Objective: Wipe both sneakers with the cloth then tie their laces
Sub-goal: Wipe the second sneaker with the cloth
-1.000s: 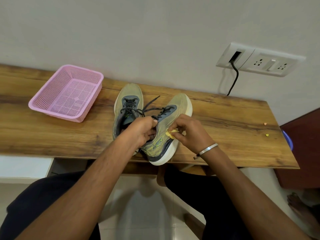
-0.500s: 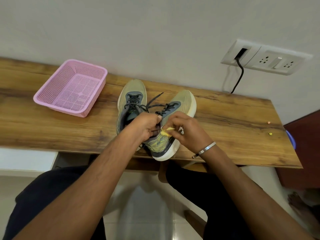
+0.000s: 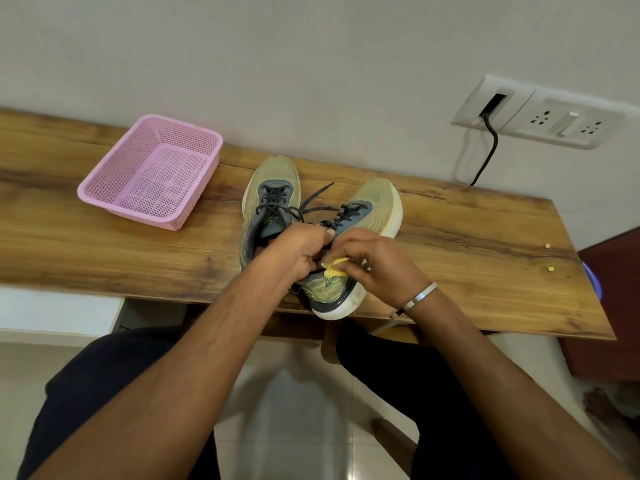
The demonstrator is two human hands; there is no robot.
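Observation:
Two olive-green sneakers with dark laces lie on the wooden table (image 3: 104, 244). The left sneaker (image 3: 270, 188) stands flat with loose laces. The right sneaker (image 3: 374, 209) is tilted on its side, heel over the table's front edge. My left hand (image 3: 298, 251) grips the right sneaker at its collar. My right hand (image 3: 377, 265) pinches a small yellow cloth (image 3: 334, 268) against the sneaker's side near the collar. Most of the cloth is hidden in my fingers.
A pink mesh basket (image 3: 152, 171) with nothing in it sits on the table to the left. A wall socket plate (image 3: 543, 112) with a black cable is at the upper right. Two tiny bits (image 3: 549, 258) lie near the table's right end.
My right hand with the cloth moved up and left along the right sneaker's side, closer to my left hand. The head view shifted slightly.

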